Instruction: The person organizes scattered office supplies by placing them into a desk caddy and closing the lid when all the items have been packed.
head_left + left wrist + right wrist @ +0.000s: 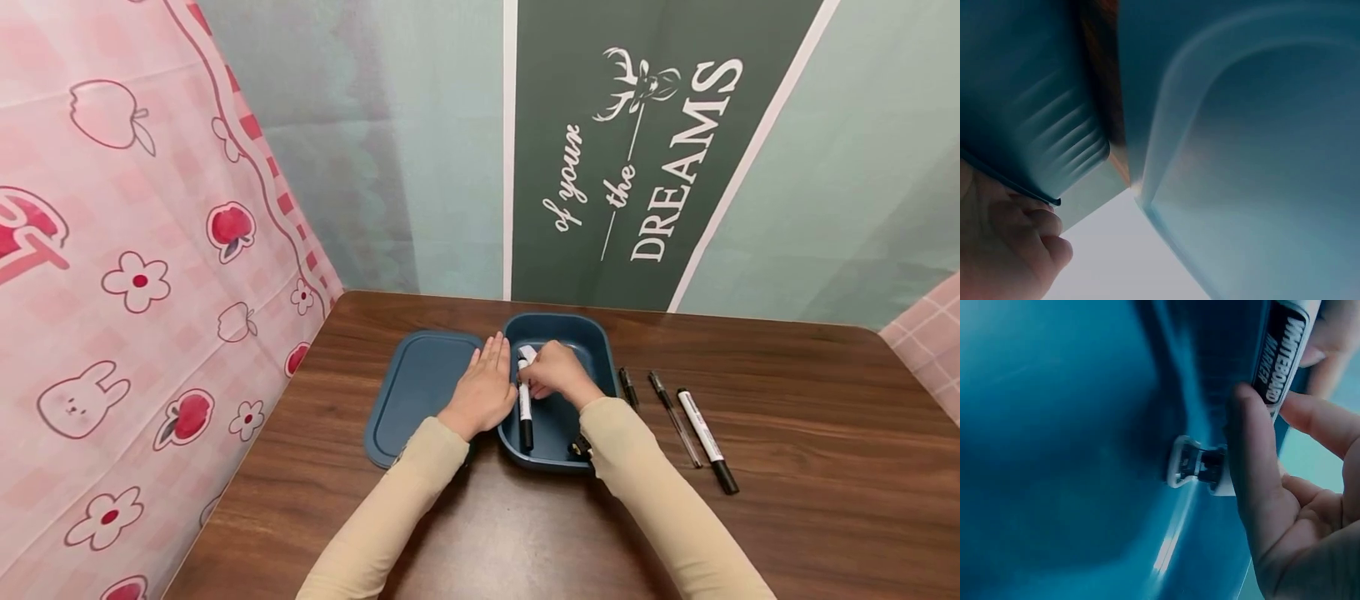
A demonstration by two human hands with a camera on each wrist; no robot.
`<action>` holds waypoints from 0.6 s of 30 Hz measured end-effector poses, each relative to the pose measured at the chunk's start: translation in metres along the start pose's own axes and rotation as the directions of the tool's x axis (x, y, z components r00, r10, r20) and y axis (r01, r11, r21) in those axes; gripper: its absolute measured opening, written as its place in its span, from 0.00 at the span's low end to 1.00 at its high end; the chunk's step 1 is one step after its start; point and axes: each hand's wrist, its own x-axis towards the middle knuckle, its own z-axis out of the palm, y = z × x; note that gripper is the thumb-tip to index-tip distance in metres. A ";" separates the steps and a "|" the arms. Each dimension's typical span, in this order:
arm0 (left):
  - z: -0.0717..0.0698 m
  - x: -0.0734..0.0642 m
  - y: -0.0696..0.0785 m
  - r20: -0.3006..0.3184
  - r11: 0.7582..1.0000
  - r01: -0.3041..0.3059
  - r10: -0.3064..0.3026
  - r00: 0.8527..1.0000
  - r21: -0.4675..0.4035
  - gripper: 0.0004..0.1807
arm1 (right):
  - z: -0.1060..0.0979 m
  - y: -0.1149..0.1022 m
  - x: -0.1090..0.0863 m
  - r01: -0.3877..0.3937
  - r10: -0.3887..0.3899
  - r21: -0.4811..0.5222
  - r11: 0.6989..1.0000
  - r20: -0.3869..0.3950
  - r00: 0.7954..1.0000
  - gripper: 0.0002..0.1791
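A blue rectangular box (pixel 600 333) stands on the table, its inside facing up. Over its left part, my right hand (pixel 558 375) pinches a white whiteboard marker (pixel 526 417) with a black cap between thumb and fingers. The label of this marker (pixel 1282 356) shows in the right wrist view. Close by in the box is a small white item (pixel 528 353) with a dark part; its kind is unclear. My left hand (pixel 483 387) rests along the box's left rim, fingers straight in the head view. The left wrist view shows its fingers (pixel 1041 231) at the rim, beside the ribbed outer wall.
Left of the box lies a blue lid (pixel 423 375), partly under the left hand. A small black item (pixel 579 447) is in the box's near right corner, partly hidden by the sleeve. Right of the box lie a black pen (pixel 628 387), a clear pen (pixel 675 417) and another white marker (pixel 705 437).
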 end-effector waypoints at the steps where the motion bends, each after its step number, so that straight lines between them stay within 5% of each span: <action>1: 0.000 0.000 0.000 0.002 1.000 0.000 0.000 1.000 -0.001 0.35 | 0.002 -0.001 0.000 -0.004 0.004 -0.026 1.000 0.000 1.000 0.07; 18: -0.002 -0.001 0.001 0.008 1.000 -0.005 0.005 1.000 0.008 0.34 | 0.015 -0.004 -0.001 0.053 -0.055 -0.251 0.967 0.000 0.998 0.07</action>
